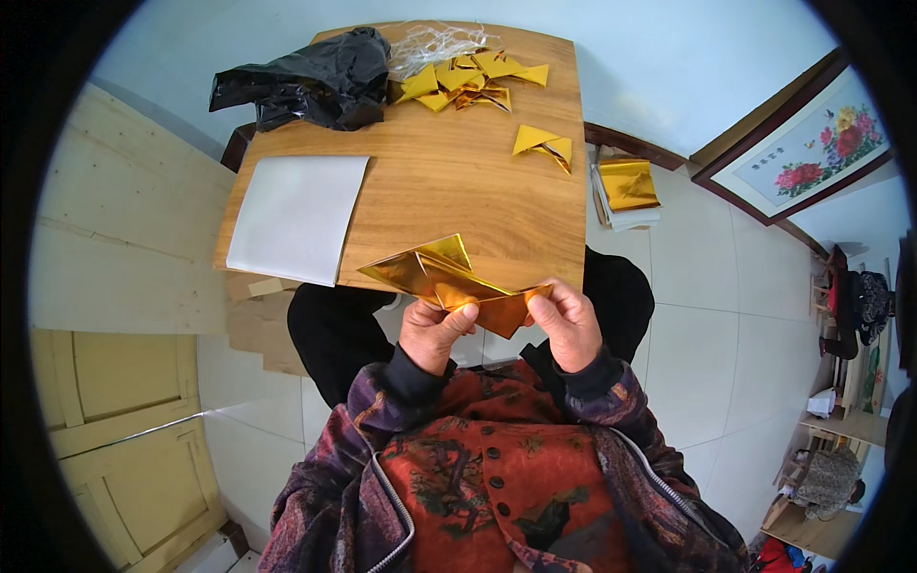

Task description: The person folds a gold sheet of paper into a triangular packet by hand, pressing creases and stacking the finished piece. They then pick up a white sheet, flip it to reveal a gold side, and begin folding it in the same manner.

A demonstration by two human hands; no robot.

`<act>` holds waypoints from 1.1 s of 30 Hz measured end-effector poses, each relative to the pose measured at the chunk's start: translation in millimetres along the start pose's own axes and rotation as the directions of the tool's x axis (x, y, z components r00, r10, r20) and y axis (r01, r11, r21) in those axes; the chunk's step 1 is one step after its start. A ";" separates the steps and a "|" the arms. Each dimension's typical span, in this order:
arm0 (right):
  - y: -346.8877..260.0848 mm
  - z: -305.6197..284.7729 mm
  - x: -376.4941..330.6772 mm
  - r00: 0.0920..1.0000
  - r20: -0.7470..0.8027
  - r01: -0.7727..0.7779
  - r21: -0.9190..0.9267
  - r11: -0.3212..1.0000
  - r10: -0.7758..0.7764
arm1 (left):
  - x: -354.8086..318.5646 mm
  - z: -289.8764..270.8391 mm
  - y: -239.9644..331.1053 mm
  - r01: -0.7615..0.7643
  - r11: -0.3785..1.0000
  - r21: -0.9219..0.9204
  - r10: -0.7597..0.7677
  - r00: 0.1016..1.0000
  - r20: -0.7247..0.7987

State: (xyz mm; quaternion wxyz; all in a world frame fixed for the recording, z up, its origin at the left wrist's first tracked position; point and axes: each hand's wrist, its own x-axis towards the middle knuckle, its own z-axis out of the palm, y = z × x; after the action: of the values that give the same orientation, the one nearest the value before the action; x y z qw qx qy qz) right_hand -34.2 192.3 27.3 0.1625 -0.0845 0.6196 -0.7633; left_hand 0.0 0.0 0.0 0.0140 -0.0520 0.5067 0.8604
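A partly folded sheet of shiny gold foil paper (457,278) is held over the near edge of the wooden table (458,191). My left hand (435,329) pinches its lower left part, the thumb lying on top. At its right end my right hand (565,325) grips a corner between thumb and fingers. One pointed flap stands up toward the table, and another points down between the hands. Farther off, a single folded gold paper piece (544,146) lies near the table's right edge. Several more folded gold pieces (468,78) are heaped at the back.
A black plastic bag (320,81) sits at the table's far left beside clear crumpled plastic (435,46). White paper (298,215) lies flat at the left. Right of the table, low down, is a stack with gold sheets (629,184). A framed flower picture (802,153) leans by the wall.
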 end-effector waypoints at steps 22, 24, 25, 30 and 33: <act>40.6 -40.7 76.7 0.729 0.354 0.466 -0.884 0.046 -0.586 | 62.1 -66.0 0.1 -0.044 0.946 0.322 0.160 0.926 -0.342; 49.7 -44.5 80.4 0.728 0.435 0.474 -0.878 -0.071 -0.530 | 61.4 -65.5 3.9 -0.125 0.875 0.467 0.312 0.885 -0.347; 53.3 -45.4 80.3 0.743 0.448 0.474 -0.877 -0.083 -0.497 | 62.0 -63.0 5.9 -0.245 0.754 0.610 0.438 0.879 -0.187; 57.9 -48.5 72.0 0.764 0.490 0.479 -0.867 -0.138 -0.420 | 78.7 -32.4 -2.2 -0.406 0.185 0.895 0.304 0.890 0.341; 56.6 -44.8 67.0 0.780 0.484 0.463 -0.873 -0.156 -0.397 | 88.7 -15.4 -19.5 -0.493 -0.091 0.865 0.081 0.862 0.500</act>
State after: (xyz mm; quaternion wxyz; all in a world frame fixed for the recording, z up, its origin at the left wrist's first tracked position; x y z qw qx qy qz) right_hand -103.5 199.7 -42.4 -0.1900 -0.3894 0.8928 -0.1233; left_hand -85.5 -6.5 -33.6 -0.0676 0.2116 0.9501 0.2192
